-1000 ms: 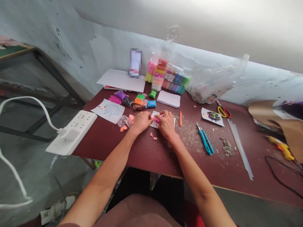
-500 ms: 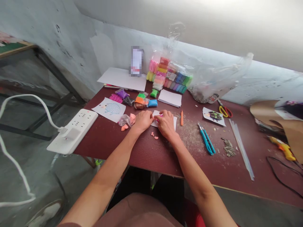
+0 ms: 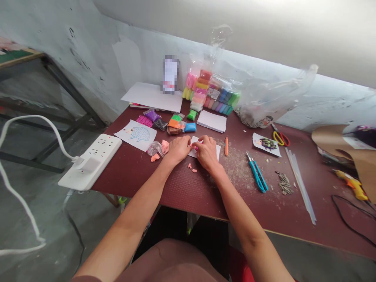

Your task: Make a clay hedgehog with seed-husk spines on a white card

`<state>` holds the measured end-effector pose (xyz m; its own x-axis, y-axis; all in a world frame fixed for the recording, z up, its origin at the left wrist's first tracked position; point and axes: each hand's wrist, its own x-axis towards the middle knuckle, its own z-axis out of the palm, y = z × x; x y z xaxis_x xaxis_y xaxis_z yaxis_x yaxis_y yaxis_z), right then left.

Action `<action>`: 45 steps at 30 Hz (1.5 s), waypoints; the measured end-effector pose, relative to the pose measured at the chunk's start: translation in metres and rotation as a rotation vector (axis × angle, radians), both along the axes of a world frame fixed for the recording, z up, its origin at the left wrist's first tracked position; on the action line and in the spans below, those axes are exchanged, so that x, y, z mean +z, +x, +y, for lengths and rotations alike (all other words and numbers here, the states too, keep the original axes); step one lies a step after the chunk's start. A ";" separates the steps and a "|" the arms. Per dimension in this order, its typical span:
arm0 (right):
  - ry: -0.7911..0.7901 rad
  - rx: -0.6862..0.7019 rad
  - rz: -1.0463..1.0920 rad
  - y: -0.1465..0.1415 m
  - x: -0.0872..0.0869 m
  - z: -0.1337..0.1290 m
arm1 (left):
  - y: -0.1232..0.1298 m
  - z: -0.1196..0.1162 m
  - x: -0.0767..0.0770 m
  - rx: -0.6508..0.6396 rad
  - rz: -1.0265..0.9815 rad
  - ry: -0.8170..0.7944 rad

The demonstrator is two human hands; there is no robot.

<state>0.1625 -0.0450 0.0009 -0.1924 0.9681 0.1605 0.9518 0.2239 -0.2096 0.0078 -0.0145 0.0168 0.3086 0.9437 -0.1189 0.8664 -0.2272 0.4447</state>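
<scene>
Centrally, you are pinching a narrow pink clay strip (image 3: 196,146), partly hidden, between your left hand (image 3: 178,149) and right hand (image 3: 207,153), both closed on it, over a white paper card (image 3: 216,154) on the maroon table (image 3: 188,196).

The place is marked as a makeshift craft workroom. This is shown by a maroon worktable (image 3: 264,207) dusted with shavings, on which packets of modelling clay (image 3: 210,94), a utility knife (image 3: 257,176), scissors (image 3: 280,138), glue sticks (image 3: 300,185) and a yellow hot glue gun (image 3: 351,188) are spread out. A power strip (image 3: 89,162) is placed at the table's edge, and the table is backed by a scuffed, patched plaster wall (image 3: 88,70).
</scene>
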 end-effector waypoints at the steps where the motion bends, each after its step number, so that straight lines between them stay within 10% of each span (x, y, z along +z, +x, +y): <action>1: 0.010 0.000 0.009 0.000 -0.001 0.000 | 0.000 0.000 0.000 0.004 -0.001 0.003; 45: 0.043 0.012 -0.009 0.000 -0.001 -0.009 | -0.002 0.002 -0.007 -0.008 0.006 0.026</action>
<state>0.1630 -0.0538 0.0003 -0.2051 0.9580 0.2003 0.9509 0.2435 -0.1909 0.0061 -0.0125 0.0101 0.3150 0.9441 -0.0967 0.8674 -0.2451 0.4330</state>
